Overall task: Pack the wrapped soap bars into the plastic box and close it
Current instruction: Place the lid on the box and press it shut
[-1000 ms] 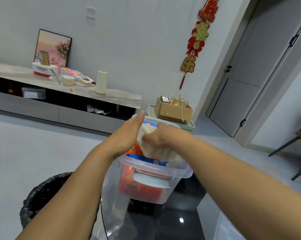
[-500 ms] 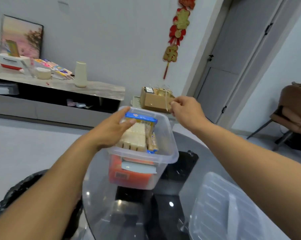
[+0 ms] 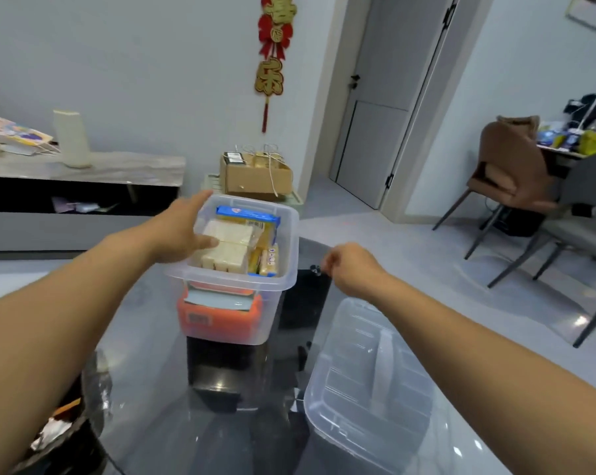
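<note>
Soap bars (image 3: 226, 246) sit packed in the plastic box (image 3: 282, 269) on the table (image 3: 173, 423); keep your open left hand (image 3: 183, 231) steadying it while your loosely curled, empty right hand (image 3: 349, 269) fetches the lid (image 3: 368, 382).

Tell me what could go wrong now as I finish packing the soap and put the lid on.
The soap bars sit almost level with the box rim, so the lid may not seat unless they are pressed down. The box stands near the far edge of the glass table; a hard push from the left hand could slide it off.
</note>
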The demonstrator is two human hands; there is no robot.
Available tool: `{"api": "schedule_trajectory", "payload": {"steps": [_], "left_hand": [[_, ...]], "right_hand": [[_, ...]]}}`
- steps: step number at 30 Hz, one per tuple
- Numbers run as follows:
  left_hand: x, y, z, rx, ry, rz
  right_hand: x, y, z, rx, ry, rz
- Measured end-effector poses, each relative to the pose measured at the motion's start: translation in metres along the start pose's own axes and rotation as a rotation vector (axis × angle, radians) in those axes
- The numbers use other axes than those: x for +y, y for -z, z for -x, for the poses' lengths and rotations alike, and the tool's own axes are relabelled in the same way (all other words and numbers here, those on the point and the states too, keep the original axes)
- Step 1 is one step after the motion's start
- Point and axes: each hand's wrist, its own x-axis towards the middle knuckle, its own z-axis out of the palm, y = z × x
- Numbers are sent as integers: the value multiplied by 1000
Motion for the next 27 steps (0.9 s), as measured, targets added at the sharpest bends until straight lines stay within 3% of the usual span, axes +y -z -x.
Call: {"api": "schedule_trajectory", "payload": {"steps": [3,6,8,17,22,27], "left_hand": [[10,-10,1,36,250,-228],[6,-9,1,130,207,-246],[2,-3,-1,114,136,-196],[5,0,-26,-139,-112,-194],[17,-2,-31,-200,-214,-219],[24,-5,-24,-149,-254,-264]], "right_hand": [[26,6,25,-309,68,353],[46,8,44,-539,168,538],[57,6,49,-600,244,640],[61,9,63,-715,407,775],[70,6,66,-591,595,896],[85,18,75,-617,654,962]]}}
